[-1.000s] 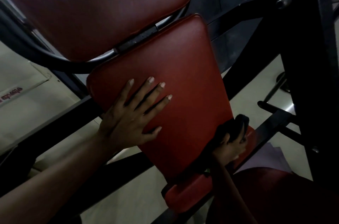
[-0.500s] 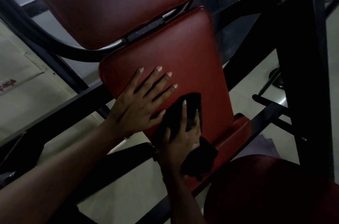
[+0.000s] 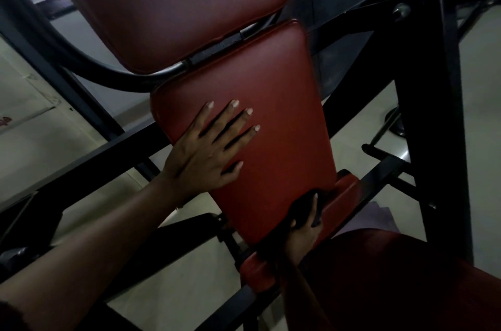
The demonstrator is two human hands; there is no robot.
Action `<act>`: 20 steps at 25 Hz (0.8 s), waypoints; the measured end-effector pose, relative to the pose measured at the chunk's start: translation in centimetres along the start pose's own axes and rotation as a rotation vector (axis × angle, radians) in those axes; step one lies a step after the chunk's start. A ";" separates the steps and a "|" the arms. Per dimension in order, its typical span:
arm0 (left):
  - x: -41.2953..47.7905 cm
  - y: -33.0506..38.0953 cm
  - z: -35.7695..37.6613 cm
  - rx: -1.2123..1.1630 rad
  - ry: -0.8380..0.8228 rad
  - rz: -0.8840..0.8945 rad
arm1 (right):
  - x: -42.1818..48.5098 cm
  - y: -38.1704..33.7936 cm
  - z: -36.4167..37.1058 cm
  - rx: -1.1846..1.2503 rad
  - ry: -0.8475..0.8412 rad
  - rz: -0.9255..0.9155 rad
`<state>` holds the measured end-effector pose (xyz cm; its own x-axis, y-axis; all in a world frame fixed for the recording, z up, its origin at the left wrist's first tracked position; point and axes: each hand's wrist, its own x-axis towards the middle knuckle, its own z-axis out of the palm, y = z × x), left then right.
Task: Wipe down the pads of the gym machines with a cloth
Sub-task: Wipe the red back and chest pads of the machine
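Note:
A red back pad fills the middle of the view, tilted on a black machine frame. My left hand lies flat on the pad's left side with its fingers spread and straight. Low at the pad's bottom right edge, my right hand grips a dark cloth and presses it against the pad. The cloth is bunched under the fingers and partly hidden. A small red pad sits just below that edge.
A larger dark red pad hangs above, with a curved black tube under it. Black frame bars cross on the right and lower left. A round dark red seat is at the bottom right. Pale floor shows between bars.
My right hand has dragged the cloth down from the pad's middle to its lower right edge. The left hand has kept its place on the pad.

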<state>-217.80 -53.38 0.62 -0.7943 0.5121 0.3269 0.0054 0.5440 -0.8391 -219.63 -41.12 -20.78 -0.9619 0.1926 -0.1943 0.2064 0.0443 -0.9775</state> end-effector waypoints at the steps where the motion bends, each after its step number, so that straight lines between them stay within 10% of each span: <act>1: 0.1 -0.1 -0.1 -0.007 -0.001 -0.003 | 0.2 -0.1 -0.9 0.056 -0.024 0.008; 6: -1.6 2.5 -1.8 -0.266 -0.010 -0.241 | 0.4 -5.5 -4.7 0.220 -0.113 -0.368; 15: -3.7 9.2 -4.6 -1.315 0.416 -1.403 | -0.3 -21.5 -1.0 -0.257 -0.235 -1.237; 20: -2.4 10.3 -1.2 -1.605 0.649 -1.398 | 1.3 -17.2 -0.4 -0.549 -0.247 -1.709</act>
<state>-215.10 -48.14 -8.29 -0.4879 -0.6689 0.5608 0.3973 0.4019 0.8250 -224.39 -41.21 -4.15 -0.1455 -0.5392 0.8295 -0.9504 0.3092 0.0343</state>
